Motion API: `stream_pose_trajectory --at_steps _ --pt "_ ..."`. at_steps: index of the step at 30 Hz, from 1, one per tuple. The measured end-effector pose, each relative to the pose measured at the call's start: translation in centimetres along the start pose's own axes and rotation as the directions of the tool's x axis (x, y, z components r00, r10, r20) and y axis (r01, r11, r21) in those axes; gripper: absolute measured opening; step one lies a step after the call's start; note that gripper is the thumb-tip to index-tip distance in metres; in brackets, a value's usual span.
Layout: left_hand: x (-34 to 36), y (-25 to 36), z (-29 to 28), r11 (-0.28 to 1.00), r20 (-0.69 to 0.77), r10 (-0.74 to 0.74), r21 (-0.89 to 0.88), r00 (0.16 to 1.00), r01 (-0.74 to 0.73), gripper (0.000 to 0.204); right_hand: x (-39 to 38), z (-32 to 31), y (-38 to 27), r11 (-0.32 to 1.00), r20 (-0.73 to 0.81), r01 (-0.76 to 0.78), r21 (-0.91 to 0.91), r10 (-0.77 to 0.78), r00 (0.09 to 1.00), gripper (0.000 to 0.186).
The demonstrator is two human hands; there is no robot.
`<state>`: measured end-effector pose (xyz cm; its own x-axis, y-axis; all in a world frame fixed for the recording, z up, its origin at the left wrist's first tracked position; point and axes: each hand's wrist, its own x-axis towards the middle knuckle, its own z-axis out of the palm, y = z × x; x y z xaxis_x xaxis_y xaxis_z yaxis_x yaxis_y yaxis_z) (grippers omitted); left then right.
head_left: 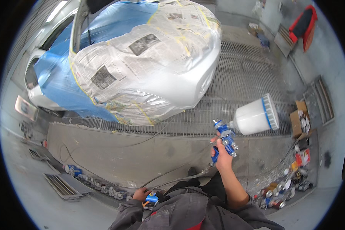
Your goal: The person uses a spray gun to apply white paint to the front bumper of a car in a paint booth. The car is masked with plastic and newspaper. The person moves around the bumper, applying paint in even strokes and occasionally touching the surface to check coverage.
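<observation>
Right hand (223,156) clamped round your blue spray gun (227,138) at 4 o'clock | its white paint cup (252,117) juts toward 3 | left hand (141,194) down at 7, beside a blue-and-orange object (152,198), you show me no clear grip, can't tell | newspaper-masked white car (182,87) looms at 11!

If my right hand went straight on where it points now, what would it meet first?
Beyond the spray gun it holds, your right hand would probably meet the white car bumper, though depth is hard to judge.
</observation>
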<state>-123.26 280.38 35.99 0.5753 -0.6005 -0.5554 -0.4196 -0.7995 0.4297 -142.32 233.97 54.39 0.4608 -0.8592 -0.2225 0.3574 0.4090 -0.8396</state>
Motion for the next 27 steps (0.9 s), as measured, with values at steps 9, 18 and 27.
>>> stream_pose_trajectory --at_steps 9,18,27 --pt "-4.7 -1.8 -7.8 0.974 -0.146 -0.160 0.139 0.976 0.181 0.036 2.3 -4.9 11.0 0.953 -0.222 -0.189 0.237 0.243 0.944 0.027" --pt "-4.8 1.7 -11.0 0.933 -0.184 -0.228 0.241 0.956 0.268 0.039 5.6 -9.5 18.1 0.864 -0.418 -0.258 0.433 0.446 0.791 0.018" --pt "-4.6 4.6 -11.5 0.878 -0.193 -0.317 0.312 0.929 0.364 0.042 6.6 -11.0 22.0 0.861 -0.483 -0.299 0.411 0.484 0.730 0.018"
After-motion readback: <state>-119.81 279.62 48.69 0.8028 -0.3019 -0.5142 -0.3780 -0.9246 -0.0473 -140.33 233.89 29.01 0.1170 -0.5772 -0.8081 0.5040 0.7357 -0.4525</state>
